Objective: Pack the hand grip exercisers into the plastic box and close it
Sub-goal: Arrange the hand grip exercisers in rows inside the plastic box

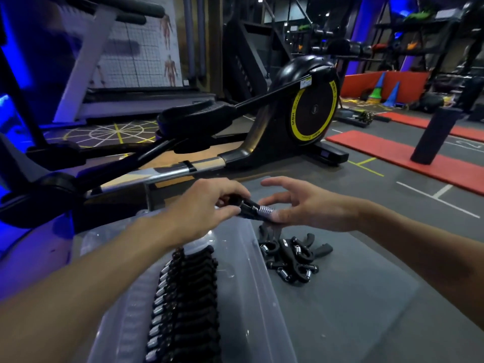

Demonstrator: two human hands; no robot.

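**Fig. Packing stage: one exerciser held over the open box**

Head view. Showed the left hand (209, 203) at about 11 o'clock from frame centre, fingers curled round the handles of one hand grip exerciser (255, 209), spring end turned toward 3 o'clock. Showed the right hand (301, 205) at about 1 o'clock, fingers spread and straight, thumb tip touching the spring end, nothing gripped. Caught the exerciser in the air just over the far end of the plastic box (251, 271), apart from the contents.

Judged the step as packing, well advanced but unfinished, with closing not yet begun. Judged the next move to call for lowering the held exerciser toward 6 o'clock and seating it at the far end of the row, handles in line with its neighbours, then reaching to the pile for another.

Containers. Found the box clear-walled and open-topped, running from 6 o'clock up toward the hands. Found inside it a tight row (188, 297) of black exercisers set side by side, springs toward 9 o'clock, bare box bottom showing at 12 o'clock of the row. Found a loose pile (290, 258) of exercisers on the grey floor (366, 323), just beside the box at 3 o'clock. Could not make out a lid with certainty.

Surroundings. Placed an elliptical trainer (301, 108) at 12 o'clock and red mats (392, 153) at 2 o'clock.
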